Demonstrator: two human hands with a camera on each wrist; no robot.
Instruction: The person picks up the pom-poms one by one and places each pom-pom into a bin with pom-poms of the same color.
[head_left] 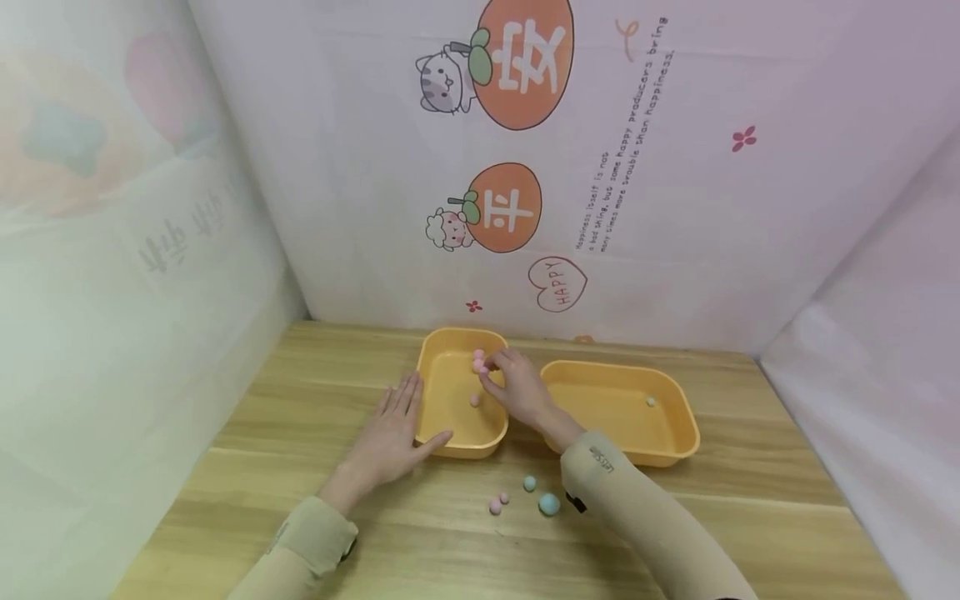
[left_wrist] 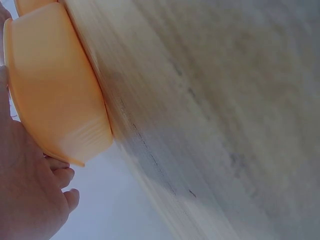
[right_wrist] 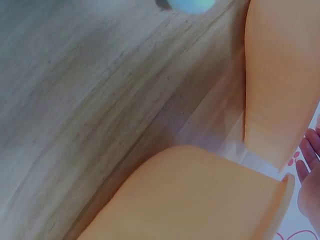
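A yellow-orange tray [head_left: 452, 417] stands on the left. My left hand [head_left: 384, 437] rests along its left side, fingers straight and thumb over the near rim; the left wrist view also has this hand [left_wrist: 30, 185] at the tray's rim. Reaching over the tray's right wall, my right hand [head_left: 523, 390] pinches a small pink ball [head_left: 483, 370] between thumb and fingertips. Next to that ball, more pink balls [head_left: 478, 355] sit inside the tray. Another pink ball [head_left: 475, 400] lies lower on its floor. The right wrist view catches only part of the right hand [right_wrist: 309, 170].
A second yellow-orange tray [head_left: 600, 412] at the right holds one small pale green ball [head_left: 651, 402]. Pink balls [head_left: 495, 506] and blue balls [head_left: 550, 504] lie on the wooden table [head_left: 420, 542] in front. A printed cloth [head_left: 360, 208] hangs behind.
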